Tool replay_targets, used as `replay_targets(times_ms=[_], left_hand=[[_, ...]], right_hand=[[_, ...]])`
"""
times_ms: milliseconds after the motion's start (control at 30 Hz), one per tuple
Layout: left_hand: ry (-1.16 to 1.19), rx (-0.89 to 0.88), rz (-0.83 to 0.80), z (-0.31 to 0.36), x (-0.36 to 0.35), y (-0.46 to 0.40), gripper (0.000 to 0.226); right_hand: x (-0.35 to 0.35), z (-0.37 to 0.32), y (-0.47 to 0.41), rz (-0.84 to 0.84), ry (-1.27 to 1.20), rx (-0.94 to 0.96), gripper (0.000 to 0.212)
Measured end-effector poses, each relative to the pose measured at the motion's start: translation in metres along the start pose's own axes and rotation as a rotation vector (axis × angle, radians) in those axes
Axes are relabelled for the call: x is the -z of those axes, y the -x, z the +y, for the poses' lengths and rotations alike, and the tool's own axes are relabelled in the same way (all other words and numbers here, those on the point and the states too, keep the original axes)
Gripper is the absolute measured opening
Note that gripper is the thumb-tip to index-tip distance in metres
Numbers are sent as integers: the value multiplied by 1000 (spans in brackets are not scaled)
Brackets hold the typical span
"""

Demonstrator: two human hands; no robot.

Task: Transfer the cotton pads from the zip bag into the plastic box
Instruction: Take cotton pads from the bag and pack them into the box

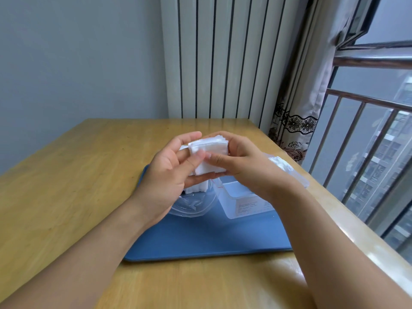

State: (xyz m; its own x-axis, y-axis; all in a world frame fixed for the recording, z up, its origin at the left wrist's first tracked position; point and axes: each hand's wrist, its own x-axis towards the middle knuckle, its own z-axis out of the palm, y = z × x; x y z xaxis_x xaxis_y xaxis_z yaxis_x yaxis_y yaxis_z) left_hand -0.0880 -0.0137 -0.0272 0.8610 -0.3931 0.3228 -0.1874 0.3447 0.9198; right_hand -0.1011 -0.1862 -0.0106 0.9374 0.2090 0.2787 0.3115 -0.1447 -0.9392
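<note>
item: pad stack (210, 156), both my hands' fingers (196, 156) gripping it; box (245, 202) at 5 o'clock w/ no pads seen; more left in bag (287, 169).

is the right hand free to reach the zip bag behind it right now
Probably not yet. The right hand and left hand both grip the stack of cotton pads. The zip bag lies close behind its wrist, unobstructed, once the stack goes.
</note>
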Motion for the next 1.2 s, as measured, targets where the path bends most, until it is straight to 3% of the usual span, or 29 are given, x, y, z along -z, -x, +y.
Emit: replay_targets(times_ms=[200,367,433,500,567,600,700,833,1200], left_hand=[[-129,-64,11,-7,-3,1,56],[-191,-112,32,-7,-8,4,64],[-410,-240,66,-6,-6,6,60],[-732,-513,84,-7,-3,6,41],[-1003,-763,45,-8,0,7,25],[-1075,-808,10,-9,1,6,24],[-1172,-708,-166,-18,4,5,35],[-1309,-513,-346,-32,7,6,50],[-1311,-509,-378,-37,7,5,42]], right_hand=[[6,-4,1,-11,-65,-65,30],[28,-10,3,277,147,-116,22],[46,-10,5,422,191,-166,21],[63,-7,8,520,265,-216,24],[70,-5,9,506,378,-299,25],[69,-4,8,469,435,-343,22],[63,3,4,419,644,-396,14],[66,14,0,476,908,-456,22],[60,26,-5,658,1182,-438,16]])
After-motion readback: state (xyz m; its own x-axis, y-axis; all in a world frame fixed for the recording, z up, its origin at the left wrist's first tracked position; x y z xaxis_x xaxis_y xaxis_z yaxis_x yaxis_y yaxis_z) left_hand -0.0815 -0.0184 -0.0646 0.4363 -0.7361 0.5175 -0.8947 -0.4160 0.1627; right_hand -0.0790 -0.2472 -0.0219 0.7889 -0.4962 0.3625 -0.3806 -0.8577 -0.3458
